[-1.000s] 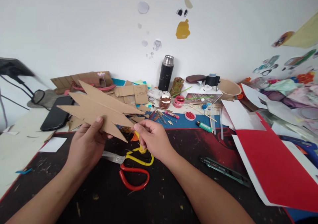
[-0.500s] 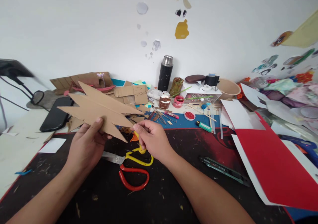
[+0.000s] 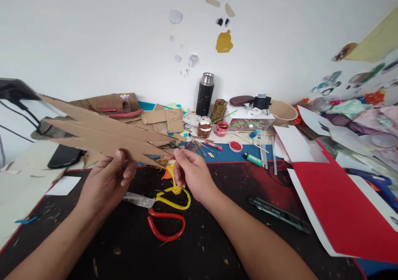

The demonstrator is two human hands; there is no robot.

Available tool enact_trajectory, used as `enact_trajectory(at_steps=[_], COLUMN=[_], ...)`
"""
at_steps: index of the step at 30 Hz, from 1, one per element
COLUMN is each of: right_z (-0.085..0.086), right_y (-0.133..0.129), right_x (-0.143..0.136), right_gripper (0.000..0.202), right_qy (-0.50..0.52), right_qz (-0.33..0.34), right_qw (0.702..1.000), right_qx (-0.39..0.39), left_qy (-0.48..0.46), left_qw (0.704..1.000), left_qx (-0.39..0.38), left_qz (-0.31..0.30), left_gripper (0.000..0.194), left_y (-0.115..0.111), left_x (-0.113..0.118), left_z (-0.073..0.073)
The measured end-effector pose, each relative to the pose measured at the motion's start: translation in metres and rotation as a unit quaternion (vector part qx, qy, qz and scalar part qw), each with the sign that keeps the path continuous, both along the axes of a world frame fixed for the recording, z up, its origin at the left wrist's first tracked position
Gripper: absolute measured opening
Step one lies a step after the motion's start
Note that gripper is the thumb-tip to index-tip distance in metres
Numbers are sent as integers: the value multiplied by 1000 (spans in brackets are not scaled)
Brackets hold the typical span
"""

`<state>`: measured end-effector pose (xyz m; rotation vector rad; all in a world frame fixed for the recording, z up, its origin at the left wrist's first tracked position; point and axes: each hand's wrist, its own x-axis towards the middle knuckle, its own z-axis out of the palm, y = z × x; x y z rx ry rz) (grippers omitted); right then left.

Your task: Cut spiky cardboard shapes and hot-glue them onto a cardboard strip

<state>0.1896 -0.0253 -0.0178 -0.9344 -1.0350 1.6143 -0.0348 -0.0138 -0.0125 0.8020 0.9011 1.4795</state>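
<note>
A spiky piece of brown cardboard (image 3: pixel 105 137) is raised above the dark mat, its long points reaching left and right. My left hand (image 3: pixel 107 180) grips its lower edge, thumb on the near face. Beside the right-hand tips is my right hand (image 3: pixel 191 170), its thumb and fingers pinched together; whether they hold a cardboard tip is hidden. Scissors with one yellow and one red handle (image 3: pixel 168 232) lie on the mat below the hands. Behind the right fingers stands a small yellow object (image 3: pixel 174 182) with an orange part.
A green cutter (image 3: pixel 280 214) and red paper sheet (image 3: pixel 351 205) lie at the right. Paint jars (image 3: pixel 204 129), a black flask (image 3: pixel 205 95), sticks and cardboard scraps line the back. A black phone-like object (image 3: pixel 65 153) is at the left.
The cardboard has turned and tilted in my left hand, its left points now reaching farther left and higher. My right hand has barely moved. The whole view has shifted slightly.
</note>
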Motion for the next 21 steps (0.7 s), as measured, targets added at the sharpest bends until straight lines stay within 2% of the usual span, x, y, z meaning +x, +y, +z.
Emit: enact_trajectory(at_steps=[5,10,16,21], right_z=[0,2,3,3], right_y=[3,3,3,0], right_x=[1,1,1,0], right_gripper=[67,67,73,68], right_qy=[26,43,53,41], right_qz=[-34,-31,-20,26], right_qw=[999,999,998,998], right_qx=[-8,-12,-30,-33], left_qy=[-11,-16,-64,-63], left_qw=[999,1000,997,997], left_qx=[24,8,-1,-5], left_qz=[25,11,44,42], left_gripper=[44,16,12,7], left_y=[7,11,12,11], left_x=[0,-3,-5,-6], left_z=[-4,-7,-8,-11])
